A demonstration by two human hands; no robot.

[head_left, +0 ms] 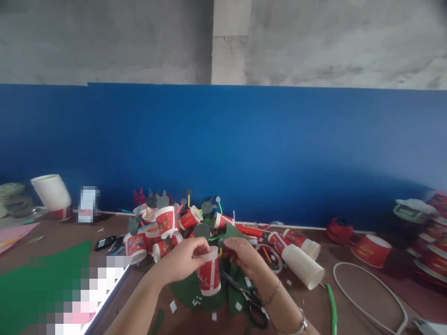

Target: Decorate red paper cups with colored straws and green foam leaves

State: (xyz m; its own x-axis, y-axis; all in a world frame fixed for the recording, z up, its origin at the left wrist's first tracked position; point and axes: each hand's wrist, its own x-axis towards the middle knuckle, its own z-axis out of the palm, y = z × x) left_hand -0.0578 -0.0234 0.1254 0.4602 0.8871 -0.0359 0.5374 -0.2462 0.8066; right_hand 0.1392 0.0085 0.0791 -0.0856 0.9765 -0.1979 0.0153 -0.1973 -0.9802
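Note:
A red and white paper cup (209, 274) stands upright in front of me, with a small yellow piece at its right rim. My left hand (192, 257) is closed on the rim at its left side, fingertips partly inside the cup. Just right of the cup, my right hand (240, 253) is pinched on a small dark round piece (221, 243) beside the yellow one. Dark green paper (185, 291) lies under the cup, with white scraps around it. Black-handled scissors (257, 314) lie open below my right hand.
Several decorated cups (165, 222) are heaped behind my left hand. Stacked cups (303, 266) and a white cable loop (372, 265) lie to the right. Green paper (45, 288) lies at left. A blue partition (223, 149) stands behind the table.

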